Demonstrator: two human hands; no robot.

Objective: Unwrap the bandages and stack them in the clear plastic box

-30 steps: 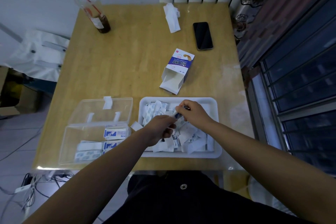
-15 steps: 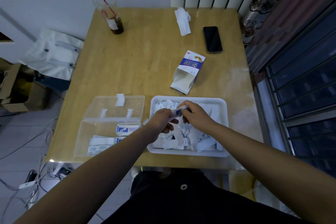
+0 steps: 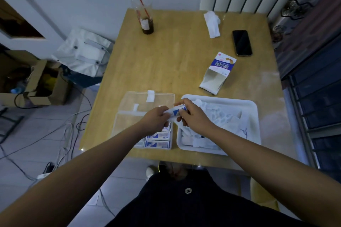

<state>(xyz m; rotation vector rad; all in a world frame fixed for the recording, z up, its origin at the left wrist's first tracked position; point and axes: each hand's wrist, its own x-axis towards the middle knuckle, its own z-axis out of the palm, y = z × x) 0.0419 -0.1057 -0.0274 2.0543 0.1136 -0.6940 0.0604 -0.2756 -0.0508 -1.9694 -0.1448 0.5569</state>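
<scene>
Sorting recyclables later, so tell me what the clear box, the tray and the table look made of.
The clear box: hard glossy plastic, with see-through walls and lid. The tray: probably white plastic, smooth, with a moulded rounded rim. The table: wood or wood-look laminate, pale grain visible, slight sheen at its edge.

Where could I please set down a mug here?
Free: the broad bare wood between the drink cup, the bandage carton and the clear plastic box. Crowded: the near edge, where box and white tray sit side by side.
</scene>
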